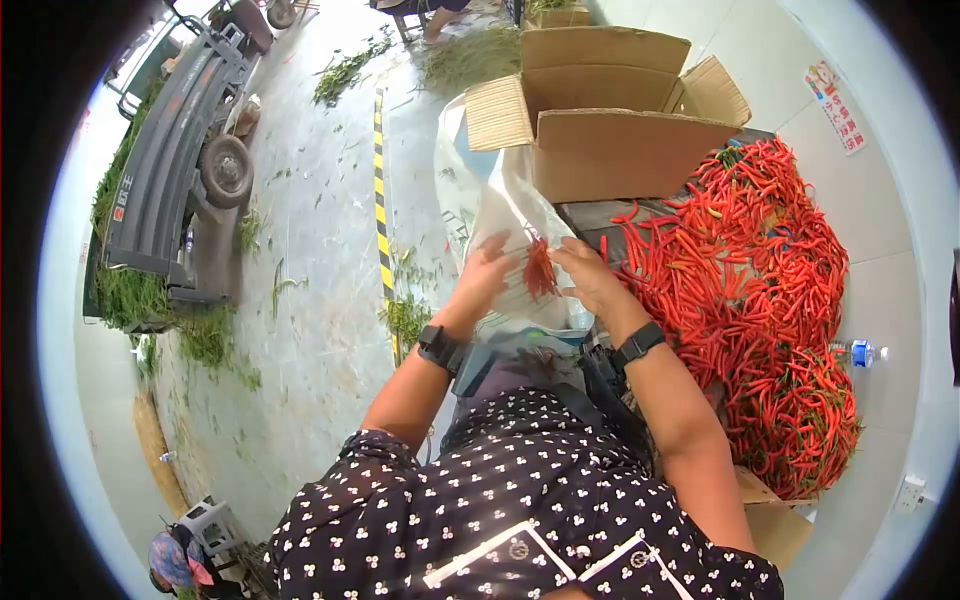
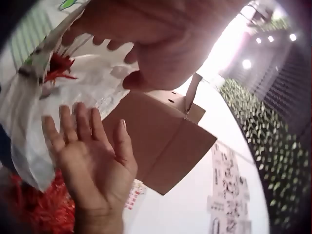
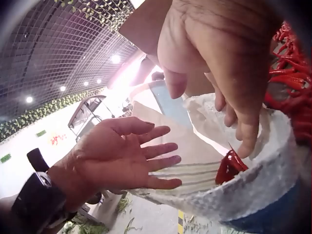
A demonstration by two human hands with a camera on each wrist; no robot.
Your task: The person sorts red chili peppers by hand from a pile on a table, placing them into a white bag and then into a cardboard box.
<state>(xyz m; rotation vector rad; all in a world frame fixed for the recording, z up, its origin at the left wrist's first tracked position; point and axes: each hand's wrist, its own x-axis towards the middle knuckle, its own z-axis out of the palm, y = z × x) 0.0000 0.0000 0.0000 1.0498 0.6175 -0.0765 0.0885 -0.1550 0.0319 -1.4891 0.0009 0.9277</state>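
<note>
Both hands are over the mouth of a white woven sack (image 1: pixel 505 215), palms facing each other and fingers spread. My left hand (image 1: pixel 483 272) is at the sack's left side, with nothing in its fingers. On the other side, my right hand (image 1: pixel 590 278) is also empty, its fingers straight. A small bunch of red chili peppers (image 1: pixel 540 270) shows between the hands, within the sack's opening. The right wrist view has these chilies (image 3: pixel 229 166) right by the right hand's fingertips. In the left wrist view, the left hand (image 2: pixel 161 39) looms large above the sack.
To the right spreads a big heap of red chilies (image 1: pixel 740 290). An open cardboard box (image 1: pixel 610 155) stands behind the sack. A plastic bottle (image 1: pixel 862 353) lies by the wall. Yellow-black tape (image 1: pixel 380 190) runs along the floor, and a cargo tricycle (image 1: pixel 175 160) stands far left.
</note>
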